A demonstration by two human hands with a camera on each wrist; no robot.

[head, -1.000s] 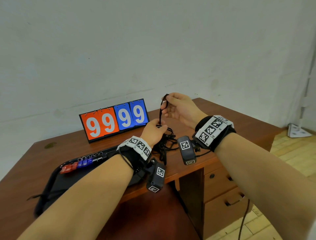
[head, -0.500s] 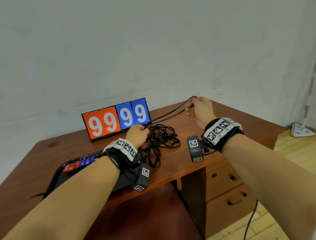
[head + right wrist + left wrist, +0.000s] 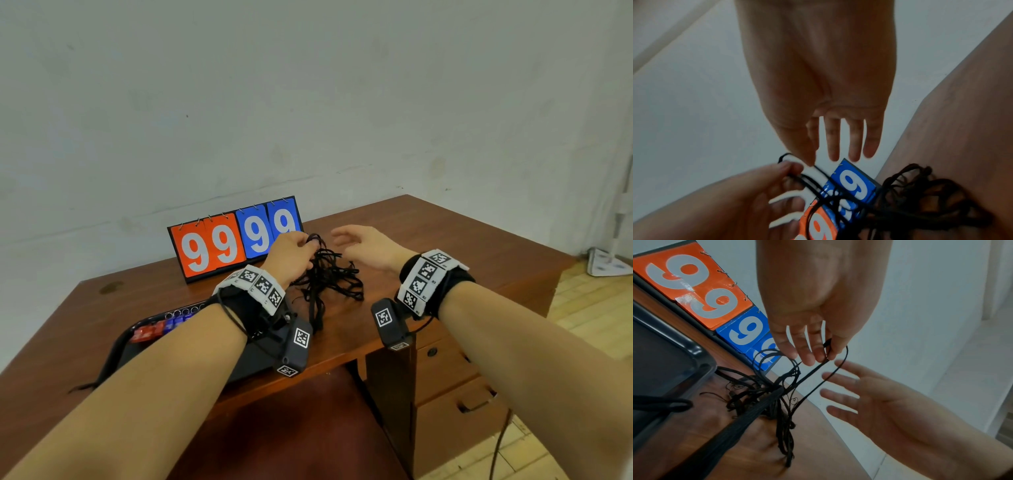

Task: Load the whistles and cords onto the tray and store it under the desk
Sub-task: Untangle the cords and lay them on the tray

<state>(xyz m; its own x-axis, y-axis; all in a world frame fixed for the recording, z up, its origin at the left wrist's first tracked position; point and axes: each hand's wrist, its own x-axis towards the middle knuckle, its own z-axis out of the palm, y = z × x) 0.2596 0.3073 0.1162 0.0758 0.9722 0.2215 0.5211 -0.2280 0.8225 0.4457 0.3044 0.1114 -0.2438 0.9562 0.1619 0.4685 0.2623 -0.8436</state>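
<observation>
A tangle of black cords [image 3: 330,277] lies on the desk in front of the scoreboard. My left hand [image 3: 306,245] pinches loops of these cords [image 3: 826,345] between thumb and fingers and holds them a little above the heap. Just to its right, my right hand [image 3: 342,237] hovers with fingers spread and holds nothing; the right wrist view shows its straight fingers [image 3: 855,146] over the pinched cords [image 3: 805,178]. The black tray [image 3: 118,346] sits at the left front of the desk with red whistles [image 3: 147,333] and blue whistles [image 3: 175,322] along its far rim.
An orange and blue flip scoreboard [image 3: 219,241] reading 99 99 stands behind the cords, close to the wall. The wooden desk [image 3: 445,240] has drawers [image 3: 455,401] at the right and a dark knee space under its front edge.
My right hand let go of the cord it had stretched out to the right and came back beside the left hand, open. The left hand rose with loops of cord pinched.
</observation>
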